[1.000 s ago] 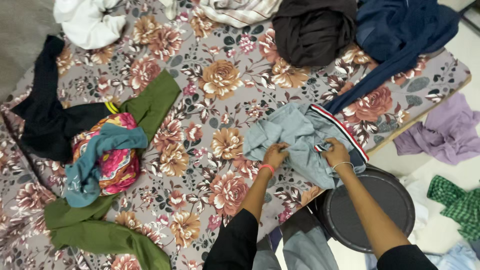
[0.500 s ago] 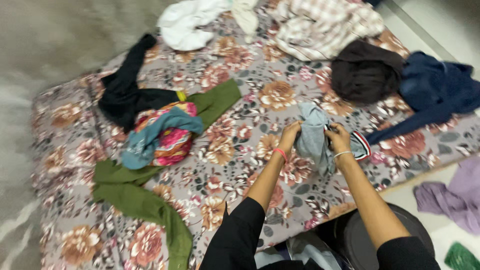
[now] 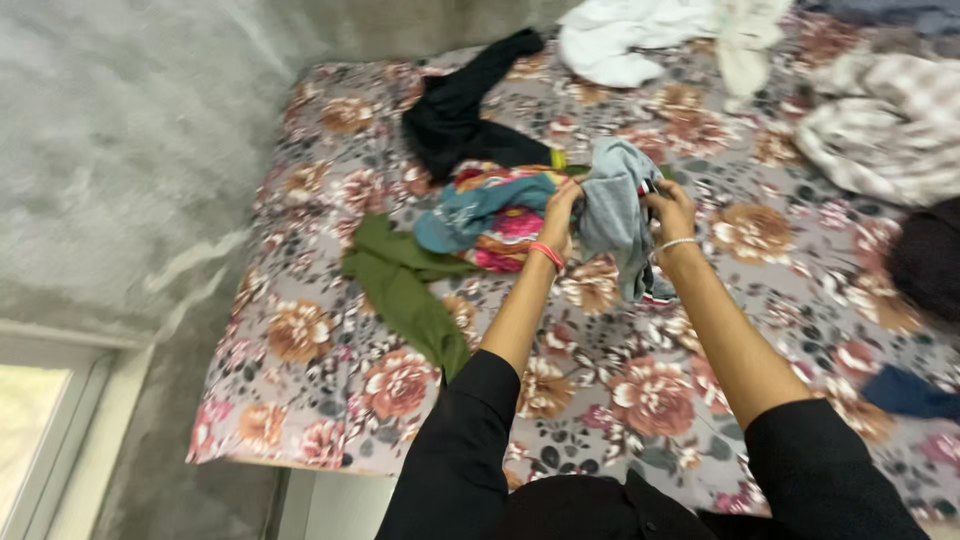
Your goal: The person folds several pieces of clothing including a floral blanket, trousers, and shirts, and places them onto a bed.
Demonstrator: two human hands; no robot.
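Observation:
I hold a grey garment (image 3: 616, 215) with a striped trim up in the air above a bed with a flowered sheet (image 3: 320, 330). My left hand (image 3: 560, 205), with a red band on its wrist, grips the garment's left edge. My right hand (image 3: 670, 210), with a thin bracelet, grips its right edge. The cloth hangs bunched between the two hands. Just behind my left hand lies a heap of pink patterned and teal cloth (image 3: 490, 215).
On the bed lie a green garment (image 3: 405, 290), a black one (image 3: 460, 110), white cloth (image 3: 630, 40), a pale checked piece (image 3: 880, 120) and dark clothes (image 3: 925, 260) at the right edge. A grey wall (image 3: 120, 150) stands on the left.
Both hands lifted the grey garment off the sheet and carried it left, toward the pink and teal heap. My view swung left; the round dark stool and floor clothes dropped out of sight.

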